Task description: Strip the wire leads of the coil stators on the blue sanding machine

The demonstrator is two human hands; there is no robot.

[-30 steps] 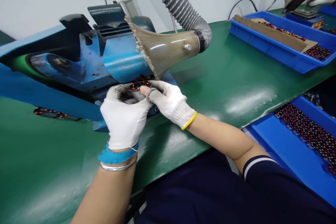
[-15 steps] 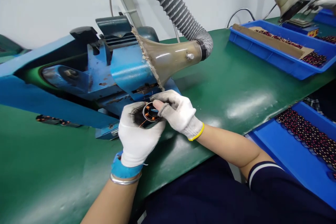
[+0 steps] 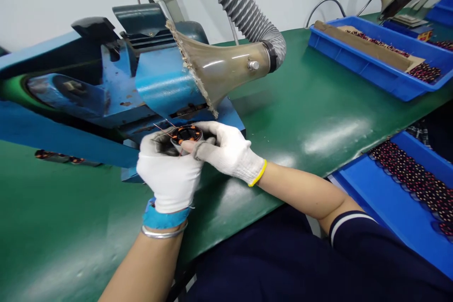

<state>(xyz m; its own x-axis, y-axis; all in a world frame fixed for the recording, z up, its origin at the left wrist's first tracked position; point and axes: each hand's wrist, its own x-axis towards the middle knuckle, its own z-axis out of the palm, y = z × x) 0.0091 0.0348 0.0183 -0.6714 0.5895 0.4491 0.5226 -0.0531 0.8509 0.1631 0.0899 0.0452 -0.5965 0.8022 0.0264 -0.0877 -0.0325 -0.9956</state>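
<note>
Both my gloved hands hold one motor stator (image 3: 186,135), a short metal ring with black insulation and copper windings inside. My left hand (image 3: 170,170) closes around its left and lower side. From the right, my right hand (image 3: 226,148) grips it, with the bare thumb pressed on the near rim. Thin copper wire ends (image 3: 163,128) stick out to the upper left. The stator is just in front of a blue belt machine (image 3: 166,75), and I cannot tell whether they touch. Some fingers are hidden behind the stator.
A translucent suction hood (image 3: 230,66) with a grey corrugated hose (image 3: 247,7) covers the machine's end. Several stators (image 3: 65,157) lie on the green table (image 3: 283,118) at left. A blue tray (image 3: 361,68) stands at back right; a lower blue bin (image 3: 396,198) holds many stators.
Both hands have moved left with the stator. Its open face has tilted from facing me to facing more upward, and the wire ends now point upper left.
</note>
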